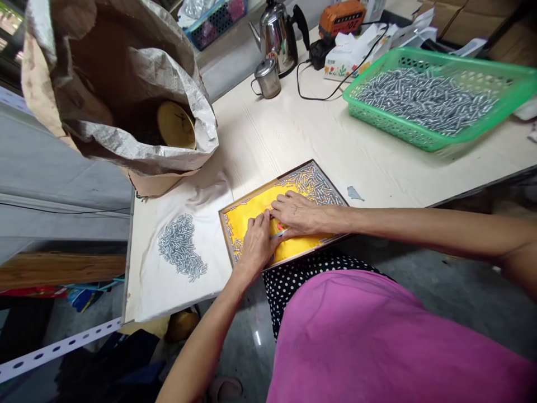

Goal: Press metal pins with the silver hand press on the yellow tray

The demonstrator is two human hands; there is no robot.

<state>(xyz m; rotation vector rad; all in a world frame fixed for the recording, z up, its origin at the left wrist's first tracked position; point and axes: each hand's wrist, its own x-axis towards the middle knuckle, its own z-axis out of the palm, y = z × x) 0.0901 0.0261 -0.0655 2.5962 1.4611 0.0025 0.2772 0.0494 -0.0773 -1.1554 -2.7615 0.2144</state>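
Note:
A shallow framed tray with a yellow bottom (pixel 251 211) lies at the table's front edge, with small metal pins (pixel 316 186) gathered mostly in its far right corner and others along its left side. Over its middle, my left hand (pixel 257 242) and my right hand (pixel 297 214) meet, fingers bent and thumbs almost touching. Between them shows a small piece with pink and pale blue on it (pixel 280 227); the hands cover most of it, so its kind is unclear. Both hands appear closed on it. Left of the tray, a heap of similar pins (pixel 179 246) rests on a white cloth (pixel 157 288).
A large open woven sack (pixel 168 170) stands at the back left, a round yellowish container (pixel 176 126) inside. Behind are a metal cup (pixel 268 84), a kettle (pixel 277 33), a corded orange battery (pixel 342 19) and a tissue box (pixel 338 67). A green basket (pixel 390 130) of pins sits right.

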